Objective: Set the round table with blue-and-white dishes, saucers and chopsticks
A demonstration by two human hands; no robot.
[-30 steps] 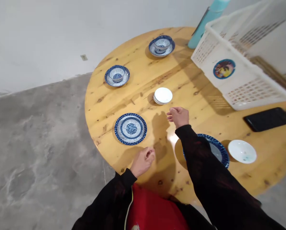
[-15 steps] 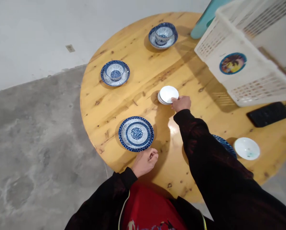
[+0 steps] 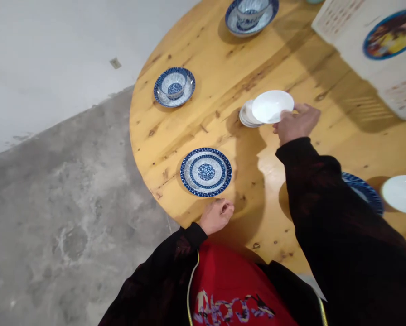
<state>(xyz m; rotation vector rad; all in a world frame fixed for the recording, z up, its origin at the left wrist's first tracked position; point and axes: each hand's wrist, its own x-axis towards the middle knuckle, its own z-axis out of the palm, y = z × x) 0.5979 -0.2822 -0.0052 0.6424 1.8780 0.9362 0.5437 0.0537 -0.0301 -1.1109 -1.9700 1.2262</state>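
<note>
A plate point(image 3: 205, 172) is set near the front edge of the table point(image 3: 223, 68), and the left hand point(image 3: 218, 215) is rested just before it. Behind and to the left, a bowl point(image 3: 173, 83) is seated on a second plate point(image 3: 190, 90). At mid-table a stack of saucers point(image 3: 246, 117) is placed, and over its right side a saucer point(image 3: 273, 106) is held by the right hand point(image 3: 296, 123). A basket point(image 3: 359, 40) is placed at the back right, and a small bowl point(image 3: 403, 194) at the near right.

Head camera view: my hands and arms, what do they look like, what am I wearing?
The left hand and right hand are bare: no gloves, rings or watch showing. Long black sleeves reach the wrists, the left sleeve and the right sleeve alike. The jacket opens over a red top with pale print, edged by thin yellow trim.
</note>
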